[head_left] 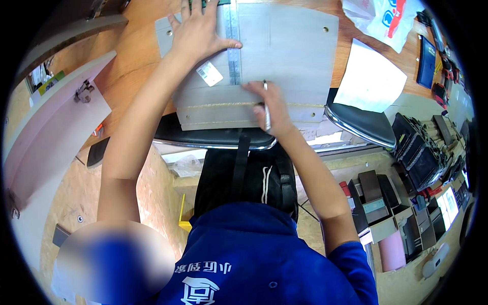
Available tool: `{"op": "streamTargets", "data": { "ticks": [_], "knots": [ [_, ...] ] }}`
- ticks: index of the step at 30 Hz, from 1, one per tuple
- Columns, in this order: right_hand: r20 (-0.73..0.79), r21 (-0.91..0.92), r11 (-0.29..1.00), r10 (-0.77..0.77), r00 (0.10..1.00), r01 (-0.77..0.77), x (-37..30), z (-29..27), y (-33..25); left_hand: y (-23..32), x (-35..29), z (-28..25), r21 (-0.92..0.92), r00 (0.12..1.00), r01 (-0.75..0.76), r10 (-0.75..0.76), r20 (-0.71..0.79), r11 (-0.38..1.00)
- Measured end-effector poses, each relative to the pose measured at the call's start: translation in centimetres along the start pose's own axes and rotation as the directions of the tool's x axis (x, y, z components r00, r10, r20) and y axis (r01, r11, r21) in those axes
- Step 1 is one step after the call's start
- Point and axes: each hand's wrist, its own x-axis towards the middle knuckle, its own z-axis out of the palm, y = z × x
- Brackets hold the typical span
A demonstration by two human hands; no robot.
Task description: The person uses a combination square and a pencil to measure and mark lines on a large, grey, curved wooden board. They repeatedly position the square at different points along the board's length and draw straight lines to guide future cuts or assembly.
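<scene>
A large grey panel (pixel 290 56), with small round fittings near its corners, lies on the wooden table (pixel 137 46). Down its middle runs a straight metal ruler (pixel 233 61). My left hand (pixel 197 36) rests flat on the panel with fingers spread, its thumb reaching over the ruler's edge. Beside that wrist is a white barcode label (pixel 209 74). Close to the ruler's near end, my right hand (pixel 274 104) is closed around a slim whitish pen (pixel 267 118); its tip cannot be made out.
Right of the panel lie a white paper sheet (pixel 371 76), a plastic bag (pixel 384 18) and a dark blue booklet (pixel 426 61). Black chair seats (pixel 363 122) sit under the table edge. A pale cabinet door (pixel 56 122) stands at left. Boxes and stacked samples (pixel 386 208) fill the right.
</scene>
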Motion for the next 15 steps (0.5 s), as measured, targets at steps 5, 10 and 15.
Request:
{"op": "streamTargets", "data": {
  "ticks": [5, 10, 15],
  "knots": [
    [0.033, 0.147, 0.964, 0.219, 0.975, -0.221, 2.9, -1.2, -1.3, -0.2, -0.1, 0.3, -0.025, 1.0, -0.008, 0.008, -0.023, 1.0],
    [0.007, 0.1, 0.98, 0.169, 0.986, -0.169, 3.6, -0.6, -0.3, -0.1, -0.2, 0.0, -0.037, 1.0, 0.0, -0.001, -0.016, 0.999],
    [-0.023, 0.104, 0.978, 0.184, 0.983, -0.181, 3.4, -0.3, -0.2, -0.3, 0.0, 0.2, -0.041, 1.0, 0.009, -0.009, 0.013, 0.999]
  ]
}}
